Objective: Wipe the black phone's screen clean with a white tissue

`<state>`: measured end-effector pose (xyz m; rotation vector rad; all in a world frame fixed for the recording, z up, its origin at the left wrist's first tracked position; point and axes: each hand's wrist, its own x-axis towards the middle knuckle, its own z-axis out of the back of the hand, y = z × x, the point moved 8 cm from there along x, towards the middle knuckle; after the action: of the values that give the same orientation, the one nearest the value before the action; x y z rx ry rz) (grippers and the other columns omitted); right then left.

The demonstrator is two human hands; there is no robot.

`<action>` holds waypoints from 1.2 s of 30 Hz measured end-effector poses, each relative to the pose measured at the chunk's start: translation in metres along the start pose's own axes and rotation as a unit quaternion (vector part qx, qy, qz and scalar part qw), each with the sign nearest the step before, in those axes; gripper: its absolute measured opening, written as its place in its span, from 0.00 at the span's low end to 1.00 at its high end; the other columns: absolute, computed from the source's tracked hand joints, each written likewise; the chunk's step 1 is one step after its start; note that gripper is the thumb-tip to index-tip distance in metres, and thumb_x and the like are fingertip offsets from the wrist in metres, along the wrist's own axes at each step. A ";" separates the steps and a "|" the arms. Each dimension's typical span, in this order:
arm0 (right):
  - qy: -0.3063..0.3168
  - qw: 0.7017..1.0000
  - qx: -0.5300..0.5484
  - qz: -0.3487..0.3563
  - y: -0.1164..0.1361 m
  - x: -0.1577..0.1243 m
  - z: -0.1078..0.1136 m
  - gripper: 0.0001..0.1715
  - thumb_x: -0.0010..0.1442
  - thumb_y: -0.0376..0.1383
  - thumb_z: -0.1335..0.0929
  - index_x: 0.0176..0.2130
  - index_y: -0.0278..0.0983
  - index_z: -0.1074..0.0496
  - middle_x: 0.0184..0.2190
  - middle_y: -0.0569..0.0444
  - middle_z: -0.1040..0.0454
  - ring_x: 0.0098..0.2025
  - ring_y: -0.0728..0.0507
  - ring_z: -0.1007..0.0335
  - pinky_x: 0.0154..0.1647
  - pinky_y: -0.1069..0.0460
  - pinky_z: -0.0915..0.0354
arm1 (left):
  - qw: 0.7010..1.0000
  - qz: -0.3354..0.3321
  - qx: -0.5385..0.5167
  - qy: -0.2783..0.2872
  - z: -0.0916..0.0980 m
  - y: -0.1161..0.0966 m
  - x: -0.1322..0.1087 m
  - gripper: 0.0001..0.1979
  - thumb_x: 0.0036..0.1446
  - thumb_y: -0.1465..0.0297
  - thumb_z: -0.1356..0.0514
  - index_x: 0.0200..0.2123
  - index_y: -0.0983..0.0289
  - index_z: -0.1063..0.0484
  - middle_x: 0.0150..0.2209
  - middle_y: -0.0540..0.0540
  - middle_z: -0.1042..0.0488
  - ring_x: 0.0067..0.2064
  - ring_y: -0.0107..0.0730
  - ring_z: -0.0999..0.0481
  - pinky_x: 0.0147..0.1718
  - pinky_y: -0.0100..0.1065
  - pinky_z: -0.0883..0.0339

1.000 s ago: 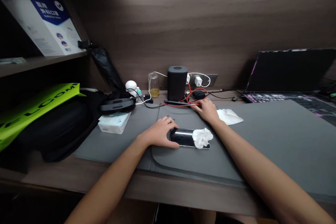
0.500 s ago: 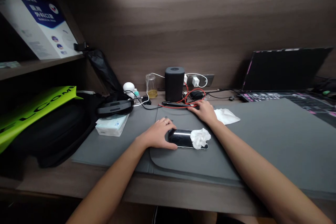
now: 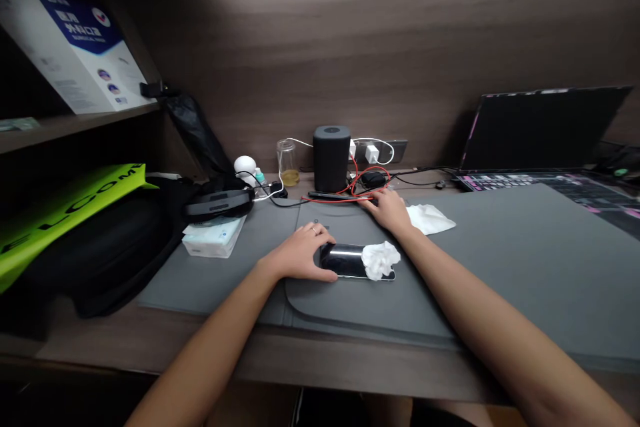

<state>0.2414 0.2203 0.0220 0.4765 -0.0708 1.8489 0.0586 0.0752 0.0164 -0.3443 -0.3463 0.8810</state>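
A black phone (image 3: 345, 260) lies flat on the grey desk mat (image 3: 500, 267), with a crumpled white tissue (image 3: 380, 259) resting on its right end. My left hand (image 3: 300, 252), a ring on one finger, holds the phone's left end with curled fingers. Farther back, my right hand (image 3: 387, 208) reaches to a red cable (image 3: 350, 195) at the mat's far edge; its fingertips touch the cable, and I cannot tell whether they grip it. A second, flatter tissue (image 3: 429, 219) lies just right of that hand.
Behind stand a dark cylindrical speaker (image 3: 331, 158), a glass jar (image 3: 288, 163), chargers in a wall socket (image 3: 373, 152) and an open laptop (image 3: 545, 140) at the right. A tissue pack (image 3: 213, 238), headset (image 3: 220, 203), black bag (image 3: 115, 240) and green bag (image 3: 60, 207) crowd the left.
Both hands stay almost where they were; the right hand's fingers shift slightly at the red cable. The view has tilted a little, nothing else moved.
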 end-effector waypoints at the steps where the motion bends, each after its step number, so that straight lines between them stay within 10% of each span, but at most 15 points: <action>1: -0.001 1.000 -0.003 -0.002 0.000 0.000 0.000 0.26 0.67 0.52 0.36 0.46 0.37 0.21 0.48 0.42 0.23 0.50 0.34 0.31 0.48 0.44 0.37 | 1.000 0.002 0.000 -0.001 0.000 0.000 0.000 0.30 0.49 0.51 0.31 0.52 0.58 0.29 0.50 0.57 0.30 0.53 0.48 0.32 0.54 0.46 0.36; 36: 0.039 0.997 0.039 0.051 0.012 -0.017 0.026 0.20 0.62 0.45 0.30 0.48 0.35 0.22 0.47 0.43 0.22 0.51 0.35 0.28 0.51 0.46 0.34 | 1.000 0.006 -0.005 0.002 0.000 0.000 -0.001 0.31 0.49 0.51 0.31 0.52 0.59 0.30 0.50 0.58 0.30 0.53 0.47 0.32 0.55 0.46 0.36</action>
<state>0.2422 0.1940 0.0422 0.4622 0.0299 1.9736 0.0578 0.0745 0.0160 -0.3572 -0.3441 0.8906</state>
